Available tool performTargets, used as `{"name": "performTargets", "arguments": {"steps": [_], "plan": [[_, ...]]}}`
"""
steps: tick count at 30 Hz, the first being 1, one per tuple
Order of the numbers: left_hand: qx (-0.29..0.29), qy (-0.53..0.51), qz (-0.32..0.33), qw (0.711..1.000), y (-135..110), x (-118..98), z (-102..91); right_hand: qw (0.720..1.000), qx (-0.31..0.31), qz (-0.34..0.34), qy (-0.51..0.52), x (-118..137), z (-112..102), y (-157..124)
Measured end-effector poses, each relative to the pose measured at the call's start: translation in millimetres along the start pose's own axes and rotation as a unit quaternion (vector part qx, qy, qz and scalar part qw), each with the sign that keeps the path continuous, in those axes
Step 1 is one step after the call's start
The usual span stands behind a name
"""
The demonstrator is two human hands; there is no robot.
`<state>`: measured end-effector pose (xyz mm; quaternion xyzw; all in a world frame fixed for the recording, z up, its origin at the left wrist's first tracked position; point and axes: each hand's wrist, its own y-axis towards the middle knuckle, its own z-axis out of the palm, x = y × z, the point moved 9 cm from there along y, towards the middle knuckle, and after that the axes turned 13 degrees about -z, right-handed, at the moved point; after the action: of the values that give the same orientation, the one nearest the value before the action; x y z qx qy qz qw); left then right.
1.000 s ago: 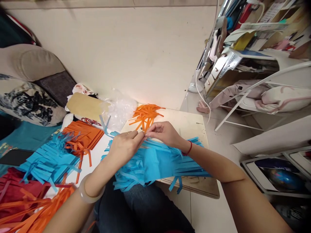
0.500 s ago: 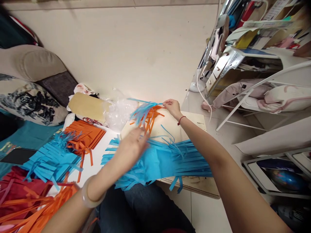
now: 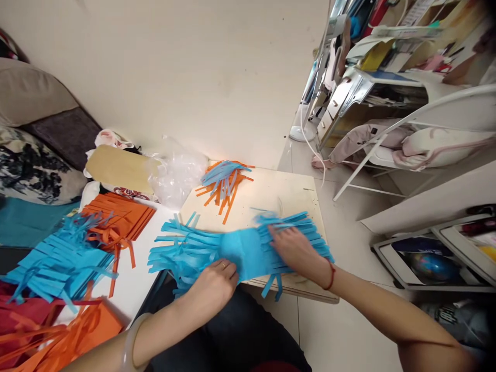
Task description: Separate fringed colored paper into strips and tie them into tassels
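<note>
A blue fringed sheet (image 3: 246, 250), cut into strips at both ends and plain in its middle, lies across a pale wooden board (image 3: 279, 191). At the sheet's near edge, by the plain middle, my left hand (image 3: 217, 281) is closed on the edge with curled fingers. My right hand (image 3: 296, 250) rests over the right-hand strips, fingers stretched out and slightly blurred. Some strips by its fingertips are smeared by motion. Farther back on the board sits a small bundle of orange and blue strips (image 3: 225, 181), touched by neither hand.
On the white surface to the left lie a blue fringed stack (image 3: 58, 261), an orange fringed stack (image 3: 127, 217) and loose orange strips (image 3: 77, 336). A clear plastic bag (image 3: 174, 175) is near the wall. A white folding chair (image 3: 372, 160) stands on the right.
The orange and blue bundle has been let go and lies flat on the board. My right hand has come down onto the blue strips; my left hand has moved to the sheet's near edge.
</note>
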<state>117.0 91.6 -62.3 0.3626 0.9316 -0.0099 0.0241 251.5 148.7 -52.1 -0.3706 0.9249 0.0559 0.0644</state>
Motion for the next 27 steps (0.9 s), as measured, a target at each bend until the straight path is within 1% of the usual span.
{"name": "performTargets", "arguments": {"steps": [1,2,3,4,6,7,8,10,12,14,15,17,19,21,23,25,27], "plan": [[0.019,-0.011,-0.013,1.000,3.0,3.4,-1.6,0.999,-0.007,0.048,-0.020,-16.5,-8.1,-7.5],[0.038,-0.028,-0.029,0.998,6.3,7.6,-3.3,0.997,-0.025,0.068,-0.028,-24.7,-18.3,-12.9],[0.055,-0.052,-0.047,0.996,9.6,12.3,-5.0,0.997,-0.049,0.058,-0.017,-23.6,-28.4,-15.3],[0.068,-0.081,-0.067,0.992,13.0,17.6,-7.0,0.997,-0.073,0.017,0.015,-13.8,-36.4,-14.7],[0.081,-0.147,-0.107,0.980,18.8,28.5,-10.9,0.984,-0.102,-0.094,0.110,19.4,-44.6,-10.4],[0.083,-0.179,-0.124,0.973,21.1,33.3,-12.5,0.973,-0.107,-0.137,0.149,35.6,-44.6,-7.9],[0.082,-0.205,-0.139,0.965,22.7,37.5,-14.0,0.966,-0.106,-0.163,0.173,48.4,-41.7,-5.1],[0.070,-0.240,-0.156,0.956,24.5,42.9,-17.7,0.965,-0.094,-0.169,0.175,61.5,-29.9,1.3],[0.056,-0.249,-0.153,0.955,23.9,42.7,-20.9,0.972,-0.077,-0.160,0.154,64.5,-16.2,6.2],[0.050,-0.226,-0.145,0.962,21.6,39.0,-22.1,0.974,-0.064,-0.166,0.141,64.3,-6.1,8.2],[0.052,-0.198,-0.140,0.969,20.1,36.2,-21.8,0.974,-0.063,-0.171,0.138,63.6,-3.4,8.6],[0.063,-0.109,-0.136,0.983,17.3,32.2,-20.2,0.972,-0.058,-0.175,0.144,60.4,-0.6,9.9],[0.077,-0.014,-0.135,0.988,15.4,31.7,-20.1,0.969,-0.047,-0.175,0.169,55.9,-0.2,13.4],[0.096,0.052,-0.145,0.983,14.5,37.2,-22.3,0.960,-0.035,-0.176,0.214,50.1,-1.8,19.0],[0.109,0.093,-0.161,0.977,13.9,47.3,-27.0,0.950,-0.026,-0.169,0.262,41.5,-4.8,25.1],[0.119,0.121,-0.174,0.970,12.5,59.3,-31.5,0.939,-0.018,-0.147,0.310,29.5,-6.5,30.5],[0.135,0.123,-0.177,0.967,10.0,70.2,-32.7,0.927,-0.007,-0.119,0.356,16.9,-5.6,35.1]]}}
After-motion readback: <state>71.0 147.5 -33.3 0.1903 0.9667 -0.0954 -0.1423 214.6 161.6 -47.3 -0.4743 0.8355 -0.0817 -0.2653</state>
